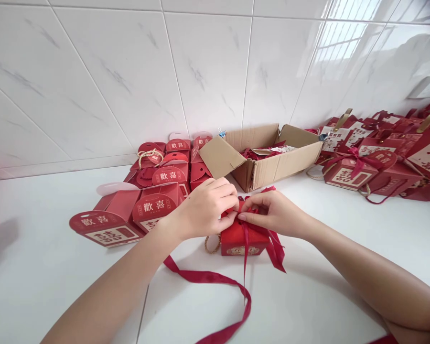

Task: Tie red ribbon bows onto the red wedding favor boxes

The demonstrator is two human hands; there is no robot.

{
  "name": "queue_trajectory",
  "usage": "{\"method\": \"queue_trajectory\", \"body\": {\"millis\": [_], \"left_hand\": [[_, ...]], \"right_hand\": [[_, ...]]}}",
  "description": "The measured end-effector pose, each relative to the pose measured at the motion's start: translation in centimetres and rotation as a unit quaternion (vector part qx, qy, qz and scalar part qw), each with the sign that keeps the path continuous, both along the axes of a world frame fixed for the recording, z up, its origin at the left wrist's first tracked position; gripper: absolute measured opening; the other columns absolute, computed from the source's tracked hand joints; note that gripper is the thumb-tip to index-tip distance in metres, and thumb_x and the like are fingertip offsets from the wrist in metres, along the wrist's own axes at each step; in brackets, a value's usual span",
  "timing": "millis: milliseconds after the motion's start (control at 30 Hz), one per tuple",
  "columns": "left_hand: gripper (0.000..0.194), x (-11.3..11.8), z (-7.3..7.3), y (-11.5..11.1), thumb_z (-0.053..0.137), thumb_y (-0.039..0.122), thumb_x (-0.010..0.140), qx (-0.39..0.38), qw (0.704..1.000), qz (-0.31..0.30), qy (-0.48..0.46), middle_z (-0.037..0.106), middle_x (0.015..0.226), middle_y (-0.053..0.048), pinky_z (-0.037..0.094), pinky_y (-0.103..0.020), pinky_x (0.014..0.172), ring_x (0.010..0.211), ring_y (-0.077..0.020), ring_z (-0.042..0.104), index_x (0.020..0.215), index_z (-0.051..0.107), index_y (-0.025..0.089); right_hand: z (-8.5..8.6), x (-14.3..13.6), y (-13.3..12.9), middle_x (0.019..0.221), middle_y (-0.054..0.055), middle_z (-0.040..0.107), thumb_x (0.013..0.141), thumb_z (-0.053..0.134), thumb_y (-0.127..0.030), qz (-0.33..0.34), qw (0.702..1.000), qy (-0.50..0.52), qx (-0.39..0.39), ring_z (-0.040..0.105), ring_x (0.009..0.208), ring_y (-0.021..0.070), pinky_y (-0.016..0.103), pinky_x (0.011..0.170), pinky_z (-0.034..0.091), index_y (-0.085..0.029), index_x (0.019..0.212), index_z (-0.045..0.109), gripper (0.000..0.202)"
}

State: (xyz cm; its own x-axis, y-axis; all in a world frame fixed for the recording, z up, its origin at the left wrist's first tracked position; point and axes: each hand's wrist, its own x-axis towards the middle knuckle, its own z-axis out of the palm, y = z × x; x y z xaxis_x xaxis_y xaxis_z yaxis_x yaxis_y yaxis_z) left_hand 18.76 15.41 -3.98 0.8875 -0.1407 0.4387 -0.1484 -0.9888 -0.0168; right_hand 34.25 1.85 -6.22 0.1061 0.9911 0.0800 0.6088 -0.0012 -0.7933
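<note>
A small red gift box (244, 241) with a gold pattern on its front stands on the white table, a crimson ribbon (215, 278) at its top. Over the left part of the lid, my left hand (213, 208) pinches the ribbon with closed fingers. My right hand (272, 212) closes thumb and forefinger on the ribbon at the lid's right side. One long ribbon length curls over the table towards the front edge; shorter ends hang at the box's right. A twisted cord handle (212, 244) lies by its left side. The fingers partly hide where the ribbon crosses.
Several red boxes (111, 227) stand at the left. Behind my hands, an open cardboard box (283, 167) holds ribbons and cards near the tiled wall (208, 62). Finished-looking red boxes with bows (349, 174) and red bags (426, 165) crowd the right back.
</note>
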Motion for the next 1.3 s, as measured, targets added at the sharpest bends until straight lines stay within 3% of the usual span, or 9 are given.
{"method": "queue_trajectory", "body": {"millis": [367, 567, 733, 900, 1100, 1300], "left_hand": [[0.01, -0.3, 0.6, 0.6, 0.055, 0.011, 0.077, -0.011, 0.997, 0.046, 0.067, 0.062, 0.084, -0.003, 0.04, -0.031, 0.074, 0.082, -0.0175, 0.053, 0.071, 0.06, 0.017], [0.01, -0.3, 1.0, 0.2, 0.053, 0.008, 0.074, -0.113, 0.985, 0.045, 0.119, 0.057, 0.071, 0.003, 0.041, -0.027, 0.069, 0.071, -0.0138, 0.049, 0.073, 0.052, 0.019], [0.008, -0.4, 0.8, -0.1, 0.052, 0.012, 0.077, -0.216, 0.962, 0.047, 0.16, 0.059, 0.078, 0.002, 0.041, -0.025, 0.06, 0.071, -0.0132, 0.052, 0.078, 0.05, 0.02], [0.008, -0.3, 0.7, -0.1, 0.051, 0.013, 0.079, -0.24, 0.952, 0.047, 0.183, 0.059, 0.08, 0.001, 0.041, -0.025, 0.059, 0.071, -0.0134, 0.053, 0.08, 0.053, 0.02], [0.011, -0.2, 0.8, 0.1, 0.05, 0.024, 0.088, -0.206, 0.954, 0.062, 0.208, 0.056, 0.083, -0.002, 0.043, -0.029, 0.067, 0.079, -0.0174, 0.052, 0.08, 0.055, 0.019], [0.009, 0.0, 0.2, 0.2, 0.048, 0.023, 0.089, -0.271, 0.939, 0.036, 0.208, 0.053, 0.092, -0.002, 0.047, -0.029, 0.074, 0.084, -0.0162, 0.052, 0.089, 0.057, 0.021]], "right_hand": [[0.6, 0.4, -0.4, 0.063, 0.0, 0.06, 0.084, 0.057, -0.033, 0.012, 0.999, -0.019, -0.03, 0.041, 0.052, 0.0077, 0.022, 0.048, 0.031, -0.017, 0.083, 0.071, 0.022], [0.8, 1.1, -0.5, 0.057, -0.004, 0.051, 0.084, 0.059, -0.039, 0.014, 0.998, 0.002, -0.066, 0.038, 0.051, 0.0077, 0.021, 0.047, 0.03, -0.018, 0.089, 0.065, 0.022], [1.4, 1.7, -0.7, 0.064, -0.001, 0.057, 0.084, 0.058, -0.047, -0.002, 0.996, 0.007, -0.085, 0.046, 0.054, 0.0083, 0.021, 0.048, 0.035, -0.018, 0.075, 0.055, 0.031], [1.3, 1.7, -0.5, 0.065, -0.001, 0.057, 0.086, 0.056, -0.045, -0.021, 0.999, -0.02, -0.044, 0.043, 0.052, 0.0074, 0.021, 0.047, 0.033, -0.017, 0.076, 0.058, 0.029], [1.1, 1.6, -0.6, 0.074, 0.001, 0.063, 0.088, 0.054, -0.037, 0.002, 0.999, 0.028, -0.033, 0.056, 0.066, 0.0118, 0.025, 0.06, 0.043, -0.018, 0.085, 0.057, 0.019], [1.4, 1.6, -0.7, 0.071, 0.001, 0.061, 0.09, 0.051, -0.038, -0.002, 0.999, 0.018, -0.037, 0.051, 0.061, 0.0102, 0.023, 0.055, 0.04, -0.018, 0.088, 0.061, 0.022]]}}
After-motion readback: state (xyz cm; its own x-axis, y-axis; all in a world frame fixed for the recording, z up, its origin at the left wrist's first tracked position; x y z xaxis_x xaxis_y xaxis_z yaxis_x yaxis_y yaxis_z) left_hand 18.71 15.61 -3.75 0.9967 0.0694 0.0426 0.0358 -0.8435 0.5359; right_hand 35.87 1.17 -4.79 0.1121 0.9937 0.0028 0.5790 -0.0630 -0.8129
